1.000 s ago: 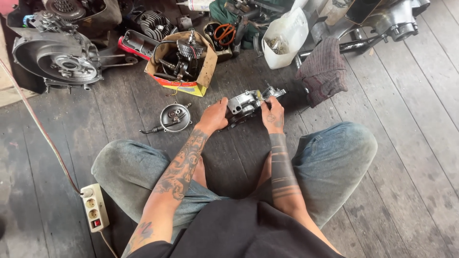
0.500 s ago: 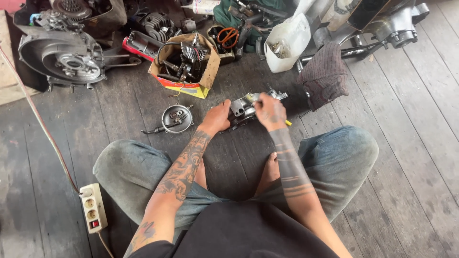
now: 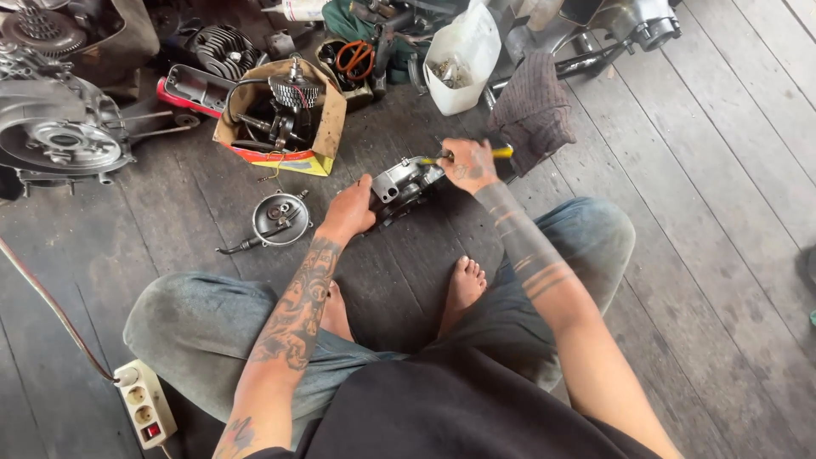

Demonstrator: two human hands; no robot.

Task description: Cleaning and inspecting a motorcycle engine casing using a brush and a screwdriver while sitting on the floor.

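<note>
I sit cross-legged on a dark wooden floor. A small grey metal engine part [image 3: 405,185] lies on the boards in front of me. My left hand [image 3: 347,211] grips its left side and holds it down. My right hand [image 3: 469,165] is closed on a yellow-handled screwdriver [image 3: 501,153], whose tip points left onto the top of the part.
A round metal cover with a cable [image 3: 279,219] lies to the left. Behind it stand a cardboard box of engine parts [image 3: 285,115], a large engine casing [image 3: 59,136], a white plastic container [image 3: 463,55] and a dark rag [image 3: 534,110]. A power strip [image 3: 146,404] lies at lower left.
My right hand has moved from on top of the part to its right side and now shows the yellow screwdriver handle. The left hand stays on the part.
</note>
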